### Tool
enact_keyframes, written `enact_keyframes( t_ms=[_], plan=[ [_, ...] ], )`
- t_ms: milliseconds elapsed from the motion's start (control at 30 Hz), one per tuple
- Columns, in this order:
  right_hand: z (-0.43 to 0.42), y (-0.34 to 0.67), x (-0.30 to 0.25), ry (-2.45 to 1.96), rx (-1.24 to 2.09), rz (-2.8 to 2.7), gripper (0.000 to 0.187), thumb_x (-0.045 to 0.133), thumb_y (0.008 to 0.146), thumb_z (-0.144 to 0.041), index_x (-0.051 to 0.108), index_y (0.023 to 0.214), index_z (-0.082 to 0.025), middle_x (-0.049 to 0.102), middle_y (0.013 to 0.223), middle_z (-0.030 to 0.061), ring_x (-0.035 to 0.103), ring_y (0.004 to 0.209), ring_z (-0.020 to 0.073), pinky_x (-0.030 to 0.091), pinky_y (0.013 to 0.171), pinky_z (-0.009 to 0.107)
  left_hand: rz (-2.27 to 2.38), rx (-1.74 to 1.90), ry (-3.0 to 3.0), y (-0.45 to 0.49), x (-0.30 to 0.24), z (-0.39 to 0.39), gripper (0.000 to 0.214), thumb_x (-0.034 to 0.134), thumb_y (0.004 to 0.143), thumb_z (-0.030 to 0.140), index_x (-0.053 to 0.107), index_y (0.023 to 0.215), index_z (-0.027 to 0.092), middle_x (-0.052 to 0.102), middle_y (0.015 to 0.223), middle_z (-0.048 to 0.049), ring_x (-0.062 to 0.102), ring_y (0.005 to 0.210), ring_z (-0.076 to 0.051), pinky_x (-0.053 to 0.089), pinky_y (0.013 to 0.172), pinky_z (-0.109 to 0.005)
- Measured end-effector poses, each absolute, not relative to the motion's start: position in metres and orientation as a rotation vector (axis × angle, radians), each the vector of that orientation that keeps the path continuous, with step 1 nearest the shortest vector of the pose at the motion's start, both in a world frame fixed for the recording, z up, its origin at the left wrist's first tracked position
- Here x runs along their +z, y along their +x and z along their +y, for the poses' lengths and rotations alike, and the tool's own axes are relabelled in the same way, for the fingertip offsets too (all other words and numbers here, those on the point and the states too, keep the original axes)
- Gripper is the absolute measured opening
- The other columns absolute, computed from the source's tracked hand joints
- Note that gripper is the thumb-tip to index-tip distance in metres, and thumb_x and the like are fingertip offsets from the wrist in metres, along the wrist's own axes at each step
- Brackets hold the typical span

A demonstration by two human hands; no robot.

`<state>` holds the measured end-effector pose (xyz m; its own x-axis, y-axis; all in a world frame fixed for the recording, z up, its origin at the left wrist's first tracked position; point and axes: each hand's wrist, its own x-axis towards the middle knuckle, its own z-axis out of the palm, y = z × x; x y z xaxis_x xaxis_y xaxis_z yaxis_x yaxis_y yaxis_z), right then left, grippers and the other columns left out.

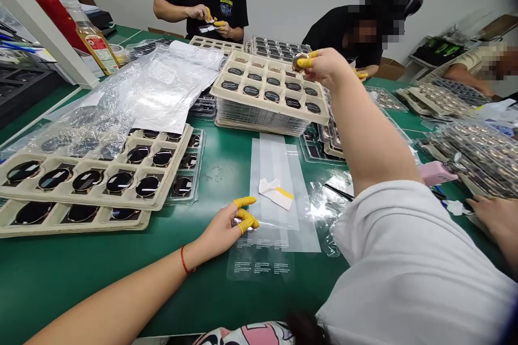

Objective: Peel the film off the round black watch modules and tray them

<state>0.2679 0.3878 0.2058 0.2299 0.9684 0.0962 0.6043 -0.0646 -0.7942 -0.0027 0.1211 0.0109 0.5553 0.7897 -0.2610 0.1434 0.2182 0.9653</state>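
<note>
My right hand (327,66), stretched far forward, pinches a round, shiny watch case (300,62) between yellow-cotted fingers. It hovers at the back right part of a cream tray (265,110), whose pockets hold several dark round watch pieces with printed backs. My left hand (232,221) rests low over the green table, its yellow finger cots curled around a small shiny piece mostly hidden beneath them. Under and beside those fingers lies a clear sheet with white printed text (263,267). Just beyond is a crumpled white paper with a yellow strip (277,194).
Cream trays of black-faced watches (84,180) and plastic wrap (157,83) fill the left. Bottles (95,43) stand behind a white post. Tweezers (338,191) and clear bags lie right of centre. More trays (481,145) are stacked at the right; co-workers sit across and beside.
</note>
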Motion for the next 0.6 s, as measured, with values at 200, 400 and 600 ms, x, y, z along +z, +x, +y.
enact_keyframes(
  t_ms=[200,400,600],
  plan=[
    [0.286,0.249,0.204,-1.448,1.159,-1.340,0.022,0.046,0.096,-0.015,0.051,0.075,-0.012,0.053,0.058,-0.0050,0.053,0.051,-0.0017,0.046,0.061,0.015,0.849,0.620,1.293,-0.001,0.012,0.117,0.047,0.058,0.089,0.038,0.048,0.129,0.016,0.073,0.093,-0.0060,0.070,0.088,-0.018,0.052,0.087,-0.036],
    [0.179,0.225,0.150,-1.335,1.463,-1.263,0.011,0.072,0.080,-0.020,0.065,0.080,-0.011,0.066,0.069,0.0035,0.060,0.059,0.0070,0.054,0.060,0.021,0.767,0.744,1.228,0.002,0.017,0.108,0.050,0.065,0.084,0.039,0.049,0.125,0.014,0.073,0.086,-0.0057,0.070,0.081,-0.016,0.053,0.078,-0.031],
    [0.119,0.202,0.087,-1.222,1.652,-1.267,0.021,0.078,0.072,-0.029,0.070,0.085,-0.015,0.069,0.081,0.0020,0.059,0.065,0.0069,0.053,0.069,0.025,0.684,0.743,1.112,0.008,0.022,0.101,0.070,0.069,0.081,0.045,0.038,0.133,0.011,0.073,0.080,-0.0035,0.069,0.079,-0.015,0.052,0.081,-0.031]
  ],
)
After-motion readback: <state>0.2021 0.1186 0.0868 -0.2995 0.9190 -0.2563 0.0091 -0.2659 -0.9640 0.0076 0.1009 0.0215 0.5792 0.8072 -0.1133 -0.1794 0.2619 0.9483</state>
